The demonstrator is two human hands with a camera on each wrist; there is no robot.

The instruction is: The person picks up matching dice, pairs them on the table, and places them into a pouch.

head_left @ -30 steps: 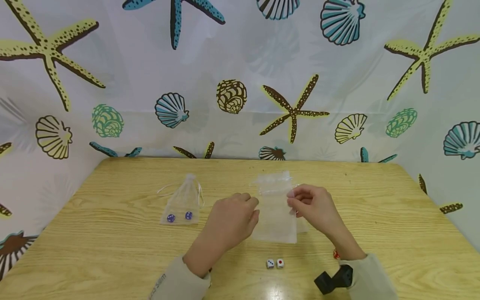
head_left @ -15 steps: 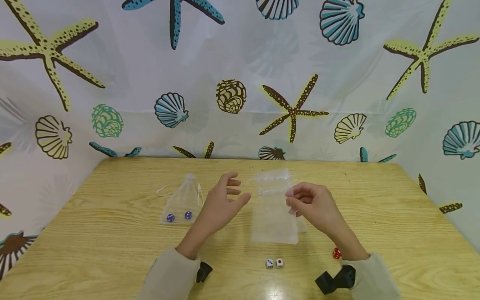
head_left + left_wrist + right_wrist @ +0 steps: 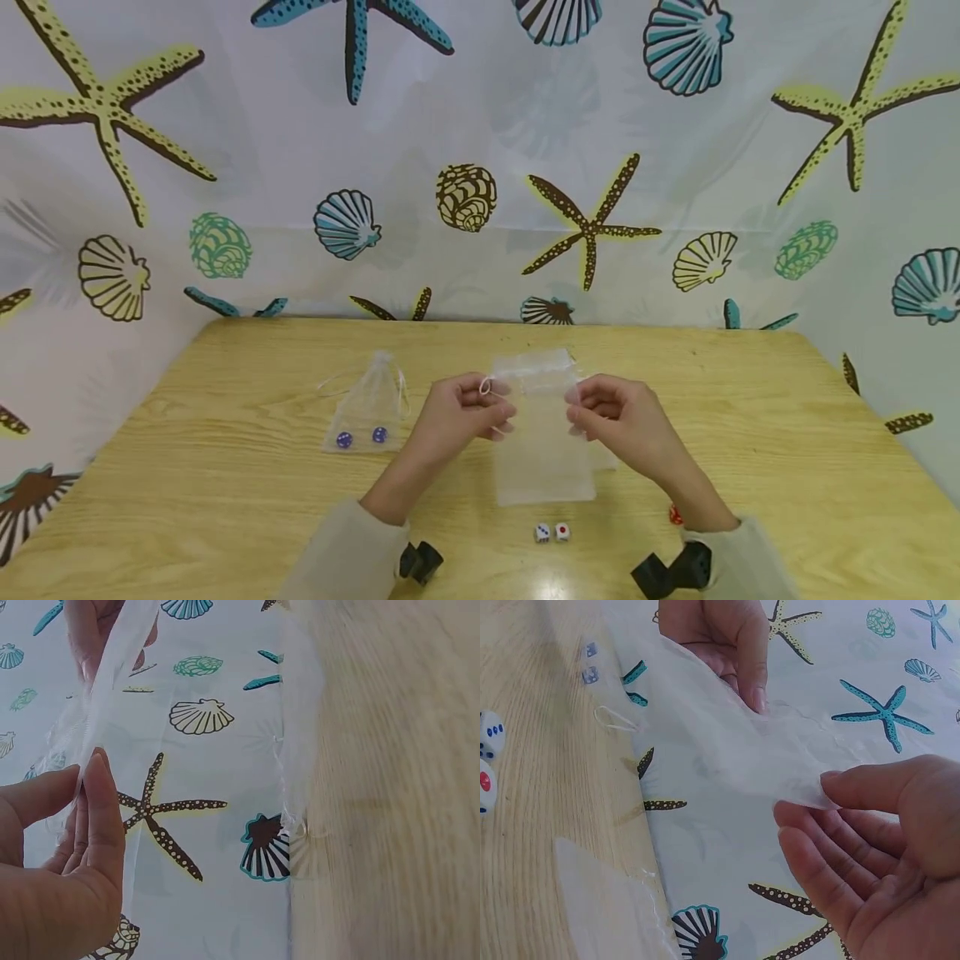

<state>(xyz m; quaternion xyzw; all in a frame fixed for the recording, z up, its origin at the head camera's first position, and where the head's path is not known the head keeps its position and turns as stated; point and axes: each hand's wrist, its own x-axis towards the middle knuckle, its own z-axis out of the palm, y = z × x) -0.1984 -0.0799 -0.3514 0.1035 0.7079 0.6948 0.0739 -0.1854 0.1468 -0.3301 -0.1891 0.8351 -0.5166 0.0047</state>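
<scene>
A sheer white drawstring bag (image 3: pixel 543 454) hangs upright above the table, held at both sides. My left hand (image 3: pixel 459 412) pinches its left edge between thumb and fingers, close to a small cord loop (image 3: pixel 485 386). At the right edge, my right hand (image 3: pixel 621 417) pinches the mesh; the right wrist view shows that thumb and fingertips meeting on the fabric (image 3: pixel 735 757). Behind it a second sheer bag (image 3: pixel 604 457) lies on the table, mostly hidden. Two white dice (image 3: pixel 552 532) sit nearer me, below the held bag.
On the left lies another drawstring bag (image 3: pixel 367 408), closed at the top, with two blue dice (image 3: pixel 362 437) inside. A red die (image 3: pixel 676 515) is partly hidden by my right wrist. A wooden table (image 3: pixel 225 500) meets a patterned cloth (image 3: pixel 420 275) at its back edge.
My left hand came off the bag's left side, opened beside it, then returned and pinches the edge. The bag now hangs slightly nearer me. My right hand has kept its grip.
</scene>
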